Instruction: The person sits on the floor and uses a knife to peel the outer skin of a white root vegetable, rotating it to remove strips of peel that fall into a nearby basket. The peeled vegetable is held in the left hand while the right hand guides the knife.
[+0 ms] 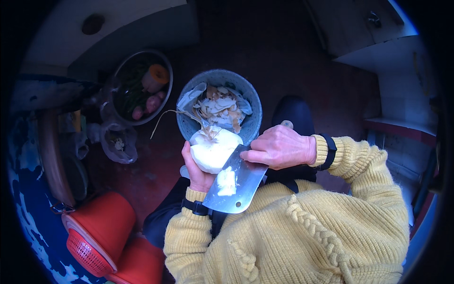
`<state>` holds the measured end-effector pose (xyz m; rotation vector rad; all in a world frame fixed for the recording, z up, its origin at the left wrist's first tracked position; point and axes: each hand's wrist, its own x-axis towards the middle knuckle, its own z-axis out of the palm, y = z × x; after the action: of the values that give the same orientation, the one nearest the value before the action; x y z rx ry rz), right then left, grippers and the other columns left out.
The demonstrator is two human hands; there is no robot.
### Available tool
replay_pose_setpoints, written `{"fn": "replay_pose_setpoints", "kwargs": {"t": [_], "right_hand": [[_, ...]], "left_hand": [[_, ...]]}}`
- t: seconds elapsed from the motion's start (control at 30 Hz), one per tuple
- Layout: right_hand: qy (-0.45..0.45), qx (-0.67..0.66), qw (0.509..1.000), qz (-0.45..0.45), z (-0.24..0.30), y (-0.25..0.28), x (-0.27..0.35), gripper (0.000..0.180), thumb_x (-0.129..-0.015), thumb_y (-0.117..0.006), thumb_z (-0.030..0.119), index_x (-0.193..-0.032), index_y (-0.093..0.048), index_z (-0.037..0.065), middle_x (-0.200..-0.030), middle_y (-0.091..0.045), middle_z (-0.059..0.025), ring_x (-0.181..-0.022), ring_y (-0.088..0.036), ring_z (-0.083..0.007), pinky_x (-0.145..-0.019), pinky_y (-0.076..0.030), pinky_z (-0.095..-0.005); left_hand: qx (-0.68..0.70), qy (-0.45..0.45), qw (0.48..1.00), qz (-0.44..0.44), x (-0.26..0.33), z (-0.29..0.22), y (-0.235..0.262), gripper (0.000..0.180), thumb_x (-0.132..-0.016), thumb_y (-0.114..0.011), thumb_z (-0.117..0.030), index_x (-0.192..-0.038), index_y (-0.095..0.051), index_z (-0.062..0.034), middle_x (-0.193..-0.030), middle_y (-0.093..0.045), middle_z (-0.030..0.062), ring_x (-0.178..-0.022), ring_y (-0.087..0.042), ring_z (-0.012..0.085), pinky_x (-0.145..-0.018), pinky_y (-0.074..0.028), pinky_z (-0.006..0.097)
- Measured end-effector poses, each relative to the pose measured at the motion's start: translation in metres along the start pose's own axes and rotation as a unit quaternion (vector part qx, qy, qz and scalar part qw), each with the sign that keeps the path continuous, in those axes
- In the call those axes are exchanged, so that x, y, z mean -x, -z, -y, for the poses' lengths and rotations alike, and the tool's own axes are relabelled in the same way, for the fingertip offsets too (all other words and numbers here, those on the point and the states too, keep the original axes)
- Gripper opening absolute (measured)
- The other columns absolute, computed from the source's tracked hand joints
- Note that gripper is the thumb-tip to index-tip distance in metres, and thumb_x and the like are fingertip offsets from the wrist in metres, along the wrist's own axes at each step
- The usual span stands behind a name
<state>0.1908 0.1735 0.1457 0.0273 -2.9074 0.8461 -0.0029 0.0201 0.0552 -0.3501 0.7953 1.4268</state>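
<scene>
My left hand [201, 177] cups a large, round, peeled white root vegetable [210, 154] from below and the left. Dry, stringy stalks stick out of its top. In my right hand [279, 147] is a cleaver [248, 182], gripped by its handle, with the broad blade against the near right side of the vegetable. A white shaving [227, 182] lies on the flat of the blade. Beneath and beyond the vegetable stands a grey-blue bucket [257, 106] holding brown and white peelings [220, 108]. The blade hides part of the vegetable.
A metal basin [169, 71] with green vegetables, pink roots and a cut orange-fleshed piece stands at the far left. Near it lies a clear plastic bag [120, 144]. Red plastic tubs [106, 225] with a basket are at the near left. Pale cabinets [397, 75] border the right.
</scene>
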Motion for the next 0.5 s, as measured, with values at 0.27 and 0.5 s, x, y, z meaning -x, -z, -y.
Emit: {"fn": "replay_pose_setpoints", "kwargs": {"t": [0.27, 0.5], "right_hand": [[-0.048, 0.002, 0.999, 0.009, 0.001, -0.014, 0.009, 0.02, -0.082, -0.066, 0.008, -0.094, -0.05, 0.008, -0.067, -0.057, -0.0085, -0.057, -0.063, -0.0283, -0.046, -0.049, -0.0381], [-0.083, -0.002, 0.997, 0.001, -0.021, -0.022, 0.022, 0.014, -0.086, -0.063, 0.011, -0.094, -0.051, 0.008, -0.071, -0.062, -0.0087, -0.06, -0.066, -0.0291, -0.051, -0.052, -0.0394]], "left_hand": [[0.013, 0.033, 0.999, 0.031, 0.003, -0.002, 0.001, 0.077, -0.096, -0.037, -0.065, -0.141, -0.05, -0.0043, -0.134, -0.06, 0.0153, -0.12, -0.06, 0.0316, -0.103, -0.048, 0.043], [0.047, 0.079, 0.995, 0.04, 0.0, 0.004, 0.004, 0.073, -0.098, -0.038, -0.059, -0.14, -0.05, 0.0001, -0.135, -0.059, 0.0193, -0.121, -0.06, 0.0343, -0.106, -0.047, 0.044]]}}
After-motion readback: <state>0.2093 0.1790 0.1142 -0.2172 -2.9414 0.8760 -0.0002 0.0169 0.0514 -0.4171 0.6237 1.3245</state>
